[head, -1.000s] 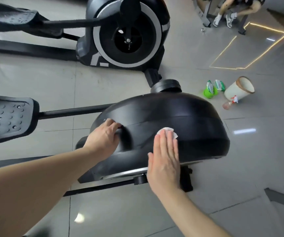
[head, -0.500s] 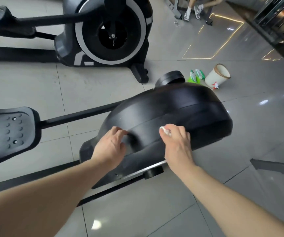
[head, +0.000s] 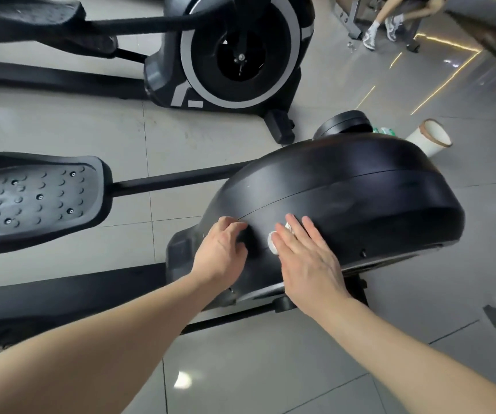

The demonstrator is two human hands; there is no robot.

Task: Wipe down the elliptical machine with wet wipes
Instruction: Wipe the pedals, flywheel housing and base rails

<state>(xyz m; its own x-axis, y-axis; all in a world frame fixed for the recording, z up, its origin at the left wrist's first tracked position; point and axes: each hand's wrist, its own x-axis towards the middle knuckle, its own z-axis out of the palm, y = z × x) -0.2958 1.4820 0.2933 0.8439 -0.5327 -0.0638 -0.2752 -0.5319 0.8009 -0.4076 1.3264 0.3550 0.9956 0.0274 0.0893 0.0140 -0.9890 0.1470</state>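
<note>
- Your right hand (head: 306, 261) lies flat with straight fingers, its grip released. It presses a small white crumpled wet wipe (head: 272, 243) on the black rounded plastic housing (head: 360, 198) of the elliptical machine.
- The wipe sits low on the near side, between your hands.
- Your left hand (head: 221, 253) is just beside it, its grip curled on a bulge of the housing.
- A white round bin (head: 430, 137) is behind the housing.
</note>
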